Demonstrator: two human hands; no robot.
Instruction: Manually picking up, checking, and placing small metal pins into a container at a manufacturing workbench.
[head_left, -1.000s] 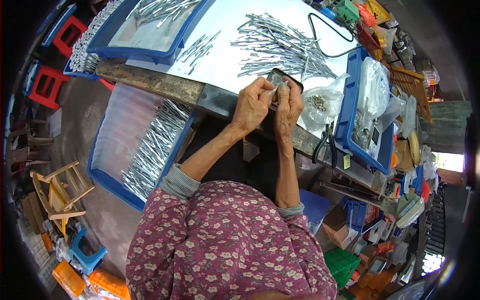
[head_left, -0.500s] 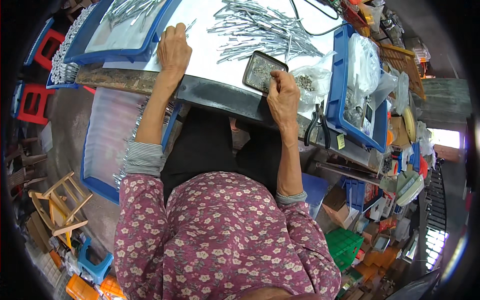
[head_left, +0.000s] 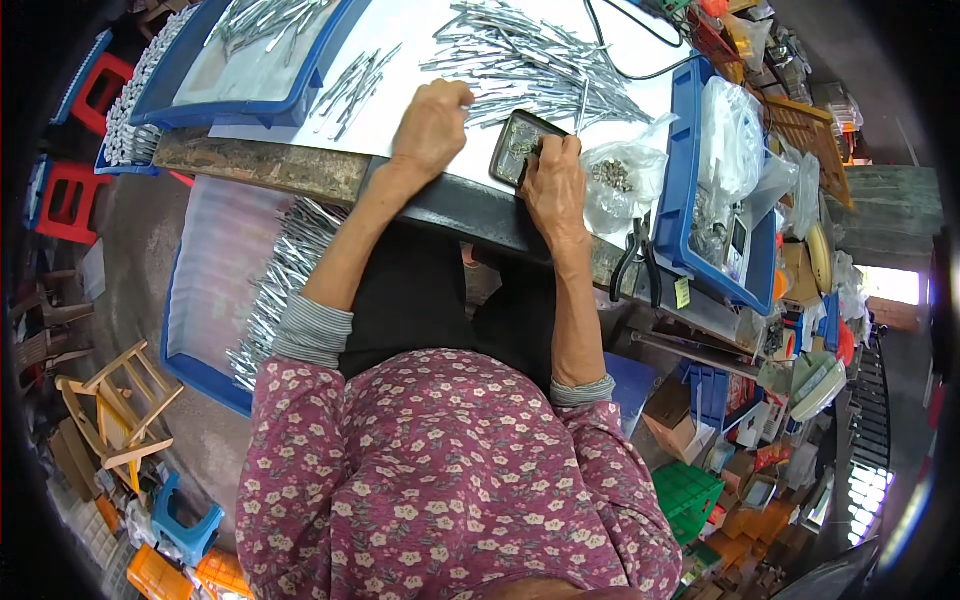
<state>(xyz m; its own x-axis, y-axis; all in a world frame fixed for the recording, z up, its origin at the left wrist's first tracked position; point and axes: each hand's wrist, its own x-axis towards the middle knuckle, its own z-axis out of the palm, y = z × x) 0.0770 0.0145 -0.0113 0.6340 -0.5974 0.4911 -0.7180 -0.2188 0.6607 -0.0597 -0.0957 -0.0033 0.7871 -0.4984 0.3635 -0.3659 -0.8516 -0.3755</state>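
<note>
My left hand [head_left: 432, 128] is over the white tabletop at the left edge of a big pile of thin silvery metal rods [head_left: 530, 65]. Its fingers are curled, and whatever they may hold is hidden. Bent down into a small dark tray [head_left: 507, 150] of tiny metal pieces is my right hand [head_left: 556, 185]. Those fingertips are closed together, but what lies between them is too small to make out. A smaller group of rods [head_left: 355, 90] lies to the left of my left hand.
Right of the tray lies a clear plastic bag [head_left: 618, 180] of small parts. Black-handled pliers [head_left: 638, 265] hang at the table's edge. Blue bins stand at left [head_left: 225, 112] and right [head_left: 680, 170]. A black cable [head_left: 640, 68] crosses the back. Below left, another bin [head_left: 215, 385] holds rods.
My left hand has moved right, from the small group of rods to the big pile, uncovering that group. My right hand has shifted slightly left and its fingers have dipped further into the tray.
</note>
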